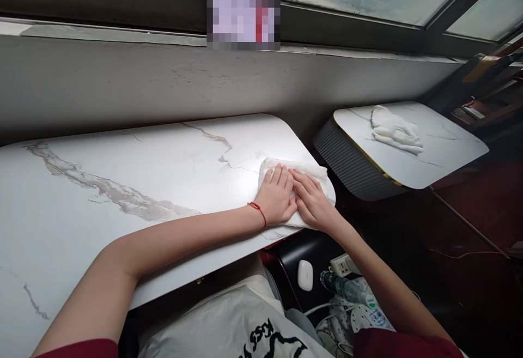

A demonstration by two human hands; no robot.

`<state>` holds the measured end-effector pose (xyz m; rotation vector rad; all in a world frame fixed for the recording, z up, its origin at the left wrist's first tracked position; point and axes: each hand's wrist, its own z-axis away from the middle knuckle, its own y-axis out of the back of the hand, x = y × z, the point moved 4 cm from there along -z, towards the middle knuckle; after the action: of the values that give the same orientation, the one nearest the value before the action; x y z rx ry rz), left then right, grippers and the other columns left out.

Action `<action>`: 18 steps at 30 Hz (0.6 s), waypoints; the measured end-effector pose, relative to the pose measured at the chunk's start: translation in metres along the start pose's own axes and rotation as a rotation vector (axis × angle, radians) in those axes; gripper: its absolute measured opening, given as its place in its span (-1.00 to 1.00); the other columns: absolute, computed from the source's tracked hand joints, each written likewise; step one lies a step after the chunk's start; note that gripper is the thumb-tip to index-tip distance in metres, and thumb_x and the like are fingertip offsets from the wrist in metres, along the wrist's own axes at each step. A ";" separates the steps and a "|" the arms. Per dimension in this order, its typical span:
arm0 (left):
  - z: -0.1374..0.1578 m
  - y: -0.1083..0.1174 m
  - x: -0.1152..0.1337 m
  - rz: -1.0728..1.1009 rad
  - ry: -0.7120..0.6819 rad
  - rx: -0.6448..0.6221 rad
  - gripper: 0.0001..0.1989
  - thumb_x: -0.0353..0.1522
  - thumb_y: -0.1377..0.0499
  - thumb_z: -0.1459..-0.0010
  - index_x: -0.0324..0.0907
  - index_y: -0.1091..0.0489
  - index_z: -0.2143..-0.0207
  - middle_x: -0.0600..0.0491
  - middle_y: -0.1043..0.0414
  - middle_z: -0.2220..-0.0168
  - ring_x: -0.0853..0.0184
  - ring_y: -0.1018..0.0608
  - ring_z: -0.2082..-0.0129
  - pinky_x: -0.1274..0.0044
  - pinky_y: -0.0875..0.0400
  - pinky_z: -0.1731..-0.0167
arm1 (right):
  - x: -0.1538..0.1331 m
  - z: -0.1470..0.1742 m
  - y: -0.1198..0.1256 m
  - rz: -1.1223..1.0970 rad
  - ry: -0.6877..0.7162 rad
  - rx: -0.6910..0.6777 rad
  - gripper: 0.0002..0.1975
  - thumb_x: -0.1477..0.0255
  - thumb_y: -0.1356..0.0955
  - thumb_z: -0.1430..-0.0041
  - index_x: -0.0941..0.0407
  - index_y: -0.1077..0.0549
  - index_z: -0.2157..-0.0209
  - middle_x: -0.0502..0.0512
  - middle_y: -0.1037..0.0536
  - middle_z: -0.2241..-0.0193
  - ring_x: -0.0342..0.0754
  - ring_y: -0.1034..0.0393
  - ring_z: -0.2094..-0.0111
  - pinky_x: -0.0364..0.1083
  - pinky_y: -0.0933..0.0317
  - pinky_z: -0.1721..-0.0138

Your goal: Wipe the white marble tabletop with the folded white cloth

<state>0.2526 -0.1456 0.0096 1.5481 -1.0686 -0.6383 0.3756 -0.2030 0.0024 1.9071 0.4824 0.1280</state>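
Observation:
A folded white cloth lies at the right end of the white marble-patterned tabletop. My left hand, with a red string bracelet at the wrist, rests flat on the cloth, its fingers stretched out. Right beside it, my right hand also presses flat on the cloth, its fingers extended and touching the left hand. Parts of the cloth are hidden under both hands.
A smaller marble-patterned table stands at the right with a crumpled white cloth on it. Below the near edge are a white case, a plastic bottle, a power strip and cables. A wall and windows run behind.

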 end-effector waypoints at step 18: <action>-0.085 -0.006 -0.094 0.013 0.212 0.030 -0.35 -0.24 0.02 -0.33 -0.52 -0.14 -0.33 -0.34 -0.11 -0.39 -0.02 -0.13 -0.42 0.21 0.00 -0.37 | 0.096 -0.114 -0.033 -0.116 0.007 -0.070 -0.47 0.44 -0.12 -0.29 0.14 -0.27 -0.27 0.30 -0.28 -0.33 0.18 -0.12 -0.37 0.28 -0.03 -0.32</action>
<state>0.2835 -0.0232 0.0130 1.5943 -0.9305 -0.4392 0.4183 -0.0571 0.0027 1.8060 0.5847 0.0750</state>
